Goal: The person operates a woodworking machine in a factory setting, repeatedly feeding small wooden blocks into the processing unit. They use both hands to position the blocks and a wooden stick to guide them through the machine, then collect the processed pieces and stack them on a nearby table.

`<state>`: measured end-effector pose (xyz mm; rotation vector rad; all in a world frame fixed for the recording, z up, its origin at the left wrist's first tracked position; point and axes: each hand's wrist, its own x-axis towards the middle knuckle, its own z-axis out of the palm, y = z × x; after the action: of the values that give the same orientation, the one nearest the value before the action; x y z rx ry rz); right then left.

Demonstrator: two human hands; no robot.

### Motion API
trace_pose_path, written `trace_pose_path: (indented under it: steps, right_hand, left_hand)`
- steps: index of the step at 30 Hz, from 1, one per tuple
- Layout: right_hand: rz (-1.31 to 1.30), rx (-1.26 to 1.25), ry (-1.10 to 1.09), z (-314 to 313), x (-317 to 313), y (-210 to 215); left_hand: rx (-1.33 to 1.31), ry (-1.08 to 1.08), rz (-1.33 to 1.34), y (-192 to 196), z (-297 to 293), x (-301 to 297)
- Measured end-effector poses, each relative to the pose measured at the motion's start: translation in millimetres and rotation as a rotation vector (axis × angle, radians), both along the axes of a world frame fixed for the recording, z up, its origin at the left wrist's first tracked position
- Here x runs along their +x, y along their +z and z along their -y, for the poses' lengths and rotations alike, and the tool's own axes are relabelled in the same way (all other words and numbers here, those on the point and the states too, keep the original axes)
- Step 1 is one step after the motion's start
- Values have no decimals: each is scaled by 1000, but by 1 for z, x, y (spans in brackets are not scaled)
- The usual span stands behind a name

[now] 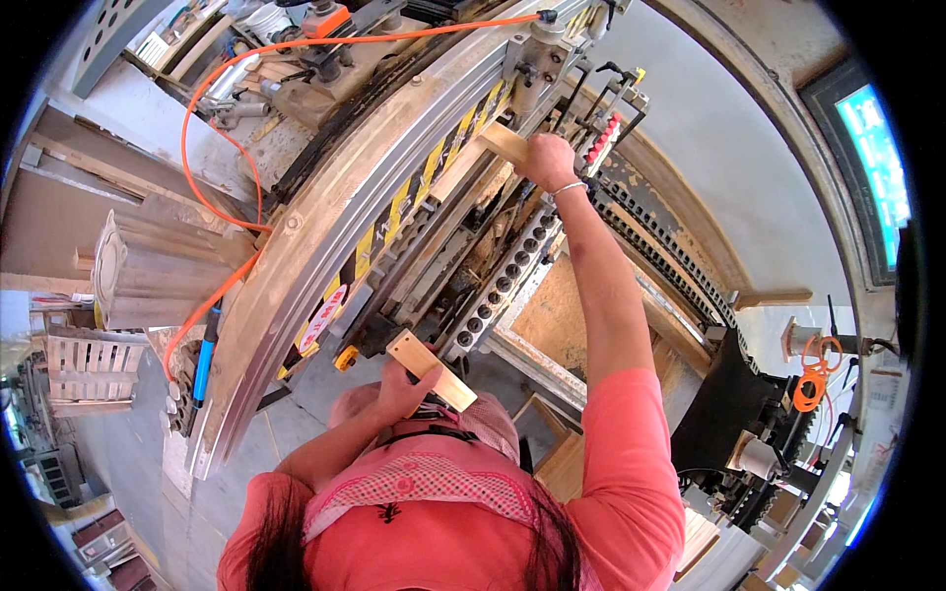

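My left hand [402, 392] is closed around a short, pale wooden board [431, 368], held out in front of my waist. Small dark holes show near the board's upper end. Reaching forward, my right hand [548, 162] grips the end of another short wooden board [504, 143] at the far part of a woodworking machine. That board lies close to a rail with yellow and black stripes [404, 202]. Beside it, a longer pale wooden piece [459, 173] runs along the machine. The right fingertips are partly hidden.
A row of round black wheels [501, 284] runs along the machine bed. An orange air hose [187, 148] loops over the left side. Red knobs [603, 138] sit beyond my right hand. A lit screen [873, 163] stands at the far right, and a blue-handled tool [206, 355] hangs at left.
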<state>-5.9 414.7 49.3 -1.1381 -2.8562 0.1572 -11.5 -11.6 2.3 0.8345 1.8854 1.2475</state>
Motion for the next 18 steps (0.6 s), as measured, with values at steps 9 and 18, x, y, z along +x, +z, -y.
trace_pose_path:
  steps: [9,18]
  right_hand:
    - [-25,42,87,-3,4,-4]
    - [-24,48,86,-3,4,-3]
  left_hand:
    - [19,-23,-51,-1,-1,-1]
    - [22,-18,-62,-2,-1,-1]
